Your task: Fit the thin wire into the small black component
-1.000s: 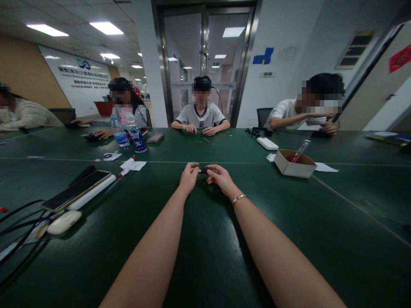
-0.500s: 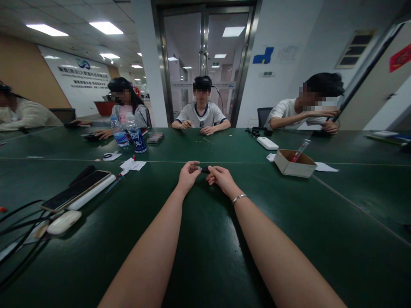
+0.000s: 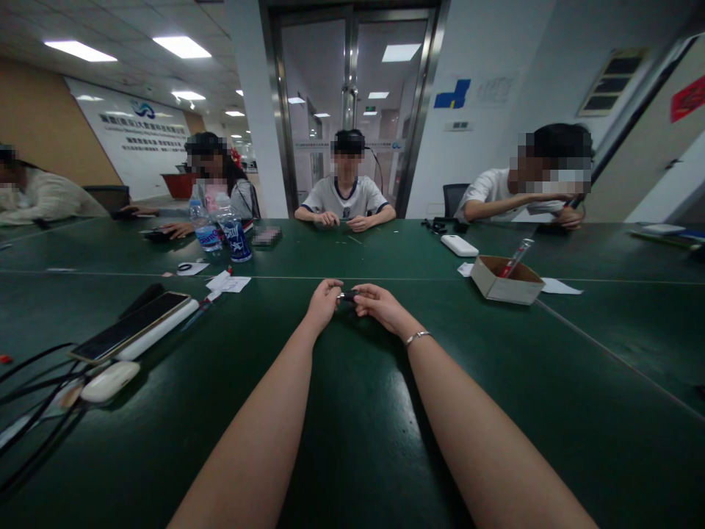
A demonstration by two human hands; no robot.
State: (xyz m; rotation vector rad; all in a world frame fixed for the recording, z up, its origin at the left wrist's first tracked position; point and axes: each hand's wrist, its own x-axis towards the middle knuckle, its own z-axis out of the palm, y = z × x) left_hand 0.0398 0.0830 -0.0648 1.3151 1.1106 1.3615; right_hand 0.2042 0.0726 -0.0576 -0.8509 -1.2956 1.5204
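Both my arms stretch forward over a dark green table (image 3: pixel 341 441). My left hand (image 3: pixel 322 303) and my right hand (image 3: pixel 380 305) meet in front of me, fingers pinched on the two ends of a small dark object (image 3: pixel 348 295). The object is too small to name. A thin bracelet (image 3: pixel 417 336) circles my right wrist. The hands hover just above the table's seam line.
A phone on a white power bank (image 3: pixel 135 327), a white case (image 3: pixel 109 382) and black cables (image 3: pixel 30 397) lie at left. A cardboard box (image 3: pixel 504 279) sits at right, bottles (image 3: pixel 234 231) at back left. Several people sit along the far side.
My hands stay pinched on the small object; the fingers shifted slightly around it. The people across the table moved their hands a little.
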